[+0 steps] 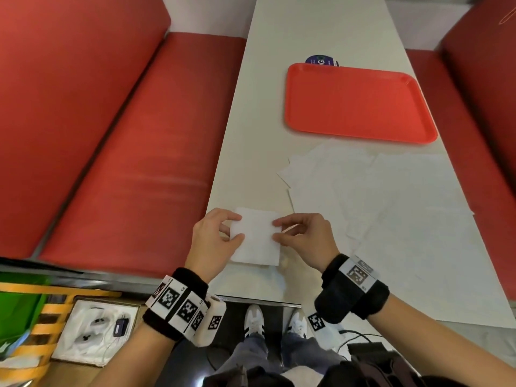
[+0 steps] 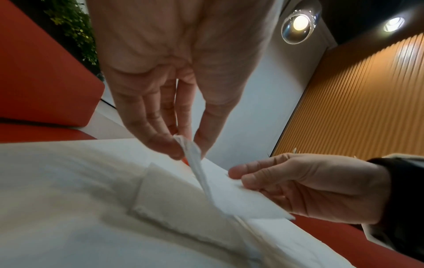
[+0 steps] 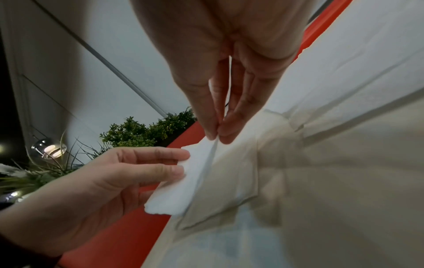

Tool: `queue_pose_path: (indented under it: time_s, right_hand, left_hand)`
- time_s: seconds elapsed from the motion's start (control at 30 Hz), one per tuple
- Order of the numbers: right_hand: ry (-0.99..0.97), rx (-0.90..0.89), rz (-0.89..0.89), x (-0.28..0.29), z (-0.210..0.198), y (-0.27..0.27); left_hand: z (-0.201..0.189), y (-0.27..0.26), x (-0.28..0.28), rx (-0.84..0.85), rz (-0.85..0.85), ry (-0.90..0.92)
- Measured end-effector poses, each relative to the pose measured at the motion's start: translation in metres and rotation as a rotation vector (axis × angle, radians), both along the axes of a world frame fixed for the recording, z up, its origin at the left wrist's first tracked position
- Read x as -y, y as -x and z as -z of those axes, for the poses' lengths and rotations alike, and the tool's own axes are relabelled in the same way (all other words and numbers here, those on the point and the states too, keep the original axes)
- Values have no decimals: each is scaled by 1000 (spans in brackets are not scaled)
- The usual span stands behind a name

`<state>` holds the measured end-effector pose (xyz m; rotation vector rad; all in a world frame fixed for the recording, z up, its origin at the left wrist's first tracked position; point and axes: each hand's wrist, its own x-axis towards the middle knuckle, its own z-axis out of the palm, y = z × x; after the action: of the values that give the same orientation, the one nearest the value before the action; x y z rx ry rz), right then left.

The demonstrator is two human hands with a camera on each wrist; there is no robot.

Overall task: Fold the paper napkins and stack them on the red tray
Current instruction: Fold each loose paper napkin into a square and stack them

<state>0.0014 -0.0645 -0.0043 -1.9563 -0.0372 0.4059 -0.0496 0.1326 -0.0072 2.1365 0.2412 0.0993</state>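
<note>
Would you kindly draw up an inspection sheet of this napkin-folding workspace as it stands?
Surface: long white table between red benches.
Job's things: folded napkin at the near edge; unfolded napkins spread beyond it; red tray holds no napkins.
Clutter: dark round item partly hidden behind the tray.
Grippers: left hand and right hand each pinch a side of the folded napkin.
Cables: black cable on the floor.
Surroundings: open box on the floor, plants, ceiling lamps.
</note>
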Motion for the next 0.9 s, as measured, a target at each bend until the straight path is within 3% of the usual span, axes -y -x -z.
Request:
queue_pose_path:
  time_s: [0.3, 0.53, 0.7, 0.8, 0.9]
  right_hand:
    - [156, 17, -25, -6, 18, 2]
    - [192, -42, -94, 1, 18, 4]
    - [237, 87, -43, 40, -1, -3]
    - [400, 177, -38, 75, -8, -26]
    - [552, 124, -51, 103, -9, -62]
  left_hand:
    - [19, -1, -3, -142, 124, -94]
    - [17, 2, -4, -230, 166, -317]
    - [3, 4, 6, -162, 187, -372]
    - [-1, 5, 14, -116, 201, -320]
    - [-1, 4, 25, -84, 215, -255]
